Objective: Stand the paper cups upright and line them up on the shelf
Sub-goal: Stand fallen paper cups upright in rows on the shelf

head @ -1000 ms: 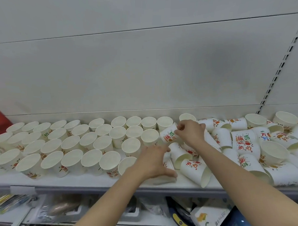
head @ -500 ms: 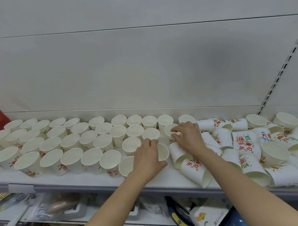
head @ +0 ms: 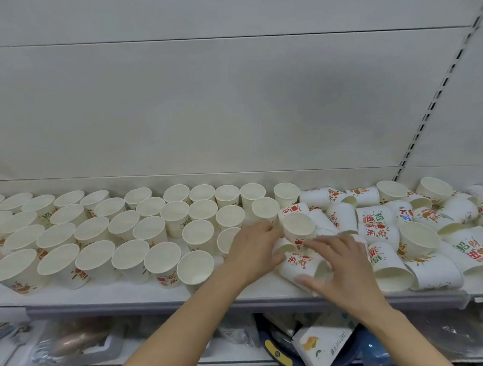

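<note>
2 hands: left hand [head: 252, 248], right hand [head: 342, 266]; upright cups [head: 149, 228] roughly 40; tipped cups [head: 391, 268] roughly 20, exact count unclear; 1 shelf [head: 135, 297]

- The right hand [head: 347, 266] now lies lower, at 5 o'clock from the rows, spread over a tipped cup [head: 304, 264] at the shelf's [head: 147, 296] front.
- The left hand [head: 252, 251] sits slightly right, touching that same cup.
- An upright cup [head: 298, 227] now stands just beyond both hands.
</note>
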Demonstrator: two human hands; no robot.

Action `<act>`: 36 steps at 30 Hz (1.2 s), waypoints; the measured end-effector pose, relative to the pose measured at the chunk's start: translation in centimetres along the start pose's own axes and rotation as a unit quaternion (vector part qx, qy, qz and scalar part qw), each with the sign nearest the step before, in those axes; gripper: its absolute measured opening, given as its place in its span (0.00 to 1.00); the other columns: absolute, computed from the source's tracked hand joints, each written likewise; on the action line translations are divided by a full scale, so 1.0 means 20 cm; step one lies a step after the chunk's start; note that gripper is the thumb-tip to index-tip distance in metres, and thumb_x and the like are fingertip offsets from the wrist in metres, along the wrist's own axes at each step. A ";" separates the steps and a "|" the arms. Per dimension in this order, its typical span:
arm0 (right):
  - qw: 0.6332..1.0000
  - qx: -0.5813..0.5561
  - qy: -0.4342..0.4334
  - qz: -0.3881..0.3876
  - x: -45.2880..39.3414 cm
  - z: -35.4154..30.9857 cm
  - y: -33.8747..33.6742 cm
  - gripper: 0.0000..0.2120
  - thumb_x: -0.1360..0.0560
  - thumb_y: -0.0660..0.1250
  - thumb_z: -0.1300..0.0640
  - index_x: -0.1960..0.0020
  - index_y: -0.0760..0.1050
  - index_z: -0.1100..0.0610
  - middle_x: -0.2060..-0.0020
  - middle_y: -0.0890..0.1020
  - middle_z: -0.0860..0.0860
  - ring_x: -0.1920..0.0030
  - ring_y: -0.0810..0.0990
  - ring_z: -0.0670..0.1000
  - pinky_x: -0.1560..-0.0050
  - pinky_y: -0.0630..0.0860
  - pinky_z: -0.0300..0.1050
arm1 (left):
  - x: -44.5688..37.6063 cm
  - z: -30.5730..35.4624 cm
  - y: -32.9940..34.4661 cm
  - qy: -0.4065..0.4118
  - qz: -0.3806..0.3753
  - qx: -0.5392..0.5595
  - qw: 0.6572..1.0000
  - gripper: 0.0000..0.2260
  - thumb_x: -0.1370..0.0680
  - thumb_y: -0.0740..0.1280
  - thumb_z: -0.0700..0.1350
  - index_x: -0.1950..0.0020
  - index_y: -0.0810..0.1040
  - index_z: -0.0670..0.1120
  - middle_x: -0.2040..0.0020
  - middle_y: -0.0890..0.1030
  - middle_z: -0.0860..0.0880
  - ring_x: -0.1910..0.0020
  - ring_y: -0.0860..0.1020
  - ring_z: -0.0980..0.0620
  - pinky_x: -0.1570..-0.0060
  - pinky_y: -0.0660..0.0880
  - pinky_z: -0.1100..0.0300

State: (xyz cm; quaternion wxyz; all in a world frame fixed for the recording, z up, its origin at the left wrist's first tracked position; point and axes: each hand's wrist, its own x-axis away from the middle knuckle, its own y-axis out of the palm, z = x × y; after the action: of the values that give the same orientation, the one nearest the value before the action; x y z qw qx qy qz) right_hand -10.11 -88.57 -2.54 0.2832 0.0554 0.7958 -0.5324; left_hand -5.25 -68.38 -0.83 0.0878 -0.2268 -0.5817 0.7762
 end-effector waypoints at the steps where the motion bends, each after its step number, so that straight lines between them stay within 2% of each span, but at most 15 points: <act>1: 0.999 0.039 -0.010 -0.015 0.05 0.00 0.00 0.34 0.39 0.64 0.29 0.40 0.77 0.47 0.45 0.78 0.45 0.46 0.72 0.52 0.49 0.69 0.51 | -0.02 0.01 0.02 0.007 -0.005 -0.019 1.000 0.15 0.23 0.66 0.56 0.39 0.77 0.51 0.43 0.79 0.50 0.46 0.77 0.46 0.53 0.71 0.54; 4: 0.991 0.118 -0.021 -0.054 0.11 0.02 0.02 0.42 0.44 0.69 0.29 0.36 0.71 0.48 0.44 0.76 0.48 0.46 0.72 0.54 0.51 0.70 0.52 | -0.08 0.03 0.05 0.014 0.021 -0.073 0.997 0.08 0.24 0.67 0.50 0.48 0.81 0.48 0.54 0.80 0.47 0.54 0.79 0.44 0.64 0.65 0.55; 7: 0.985 0.154 -0.001 -0.072 0.11 0.04 0.05 0.45 0.50 0.77 0.35 0.38 0.71 0.50 0.47 0.77 0.49 0.49 0.74 0.55 0.53 0.71 0.51 | -0.13 -0.01 0.02 -0.023 0.050 -0.093 0.994 0.06 0.25 0.66 0.42 0.53 0.82 0.47 0.58 0.80 0.47 0.57 0.80 0.42 0.66 0.64 0.56; 11: 0.989 0.136 0.009 -0.049 0.11 0.04 0.07 0.35 0.45 0.74 0.40 0.42 0.71 0.49 0.49 0.76 0.48 0.51 0.74 0.54 0.54 0.69 0.49 | -0.19 -0.08 -0.05 -0.092 0.027 -0.083 0.992 0.09 0.24 0.62 0.41 0.52 0.82 0.47 0.54 0.82 0.46 0.53 0.80 0.43 0.64 0.65 0.57; 14: 0.992 0.118 0.002 -0.050 0.09 0.02 0.09 0.35 0.42 0.74 0.40 0.38 0.71 0.49 0.47 0.76 0.46 0.49 0.72 0.53 0.53 0.69 0.48 | -0.21 -0.11 -0.06 -0.118 -0.016 -0.074 0.990 0.09 0.24 0.62 0.42 0.50 0.82 0.47 0.52 0.83 0.45 0.52 0.80 0.43 0.64 0.67 0.58; 18: 0.995 0.094 -0.009 0.007 0.06 0.02 0.13 0.21 0.38 0.78 0.55 0.47 0.78 0.50 0.56 0.81 0.46 0.55 0.75 0.55 0.57 0.61 0.47 | -0.17 -0.12 -0.08 -0.133 0.005 -0.034 0.990 0.11 0.23 0.66 0.48 0.43 0.81 0.48 0.46 0.81 0.47 0.45 0.78 0.44 0.56 0.72 0.56; 21: 0.997 0.069 0.005 0.046 0.01 0.03 0.14 0.11 0.36 0.78 0.59 0.55 0.82 0.51 0.62 0.82 0.46 0.60 0.75 0.55 0.59 0.56 0.45 | -0.07 -0.08 -0.07 -0.092 0.106 -0.002 0.990 0.16 0.24 0.67 0.46 0.36 0.78 0.50 0.39 0.78 0.50 0.42 0.74 0.46 0.45 0.70 0.54; 23: 0.997 0.055 0.009 0.057 -0.01 0.03 0.14 0.06 0.34 0.76 0.57 0.58 0.82 0.51 0.65 0.82 0.46 0.61 0.76 0.55 0.59 0.56 0.44 | 0.01 -0.01 -0.04 -0.003 0.146 0.094 0.985 0.19 0.27 0.66 0.45 0.36 0.78 0.49 0.38 0.78 0.51 0.41 0.74 0.47 0.41 0.71 0.51; 24: 0.997 0.045 0.017 0.064 -0.02 0.02 0.12 0.02 0.32 0.73 0.55 0.59 0.82 0.51 0.67 0.82 0.45 0.62 0.76 0.54 0.59 0.57 0.44 | 0.06 0.03 -0.02 0.051 0.132 0.136 0.981 0.22 0.29 0.66 0.46 0.34 0.77 0.49 0.36 0.77 0.51 0.39 0.74 0.47 0.38 0.70 0.50; 26: 0.996 0.003 0.070 0.052 -0.06 -0.02 0.07 0.06 0.29 0.66 0.51 0.64 0.78 0.49 0.70 0.79 0.44 0.63 0.75 0.52 0.58 0.59 0.44 | 0.14 0.12 0.01 0.116 0.037 0.168 0.978 0.32 0.31 0.68 0.51 0.26 0.68 0.52 0.28 0.70 0.51 0.31 0.67 0.50 0.31 0.63 0.52; 28: 0.992 -0.036 0.119 0.015 -0.07 -0.06 0.02 0.10 0.27 0.65 0.51 0.68 0.73 0.48 0.73 0.76 0.43 0.66 0.72 0.49 0.56 0.62 0.45 | 0.20 0.17 0.05 0.116 -0.024 0.159 0.980 0.42 0.33 0.72 0.55 0.22 0.57 0.54 0.23 0.60 0.53 0.26 0.59 0.53 0.28 0.57 0.53; 29: 0.991 -0.044 0.130 0.007 -0.07 -0.09 0.01 0.11 0.27 0.66 0.51 0.68 0.73 0.49 0.73 0.75 0.43 0.67 0.71 0.48 0.56 0.63 0.45 | 0.21 0.18 0.07 0.110 -0.013 0.153 0.982 0.44 0.34 0.73 0.56 0.21 0.56 0.54 0.22 0.59 0.53 0.25 0.58 0.53 0.27 0.57 0.52; 32: 0.982 -0.088 0.168 -0.001 -0.05 -0.13 -0.01 0.07 0.29 0.68 0.51 0.65 0.79 0.48 0.72 0.79 0.43 0.68 0.76 0.44 0.61 0.67 0.42 | 0.25 0.16 0.08 0.081 0.063 0.152 0.983 0.37 0.34 0.75 0.52 0.27 0.66 0.54 0.24 0.63 0.53 0.27 0.64 0.51 0.31 0.65 0.53; 34: 0.969 -0.161 0.185 -0.020 -0.04 -0.14 -0.01 0.06 0.28 0.69 0.50 0.65 0.80 0.47 0.71 0.80 0.43 0.66 0.78 0.43 0.63 0.72 0.42 | 0.30 0.13 0.08 0.062 0.120 0.154 0.979 0.24 0.34 0.76 0.49 0.39 0.75 0.53 0.29 0.68 0.53 0.32 0.69 0.51 0.38 0.71 0.54; 36: 0.947 -0.254 0.187 -0.059 -0.02 -0.16 -0.02 0.10 0.25 0.66 0.49 0.63 0.81 0.48 0.69 0.82 0.45 0.65 0.78 0.44 0.60 0.74 0.43 | 0.36 0.09 0.08 0.037 0.158 0.139 0.977 0.13 0.34 0.77 0.50 0.54 0.78 0.52 0.33 0.72 0.52 0.35 0.70 0.50 0.41 0.71 0.54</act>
State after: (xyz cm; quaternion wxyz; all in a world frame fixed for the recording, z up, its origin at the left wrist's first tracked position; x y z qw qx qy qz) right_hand -11.23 -85.93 -1.11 0.1021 0.0331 0.9450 -0.3088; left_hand -12.14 -67.50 -3.81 0.0167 -0.3300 -0.4210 0.8447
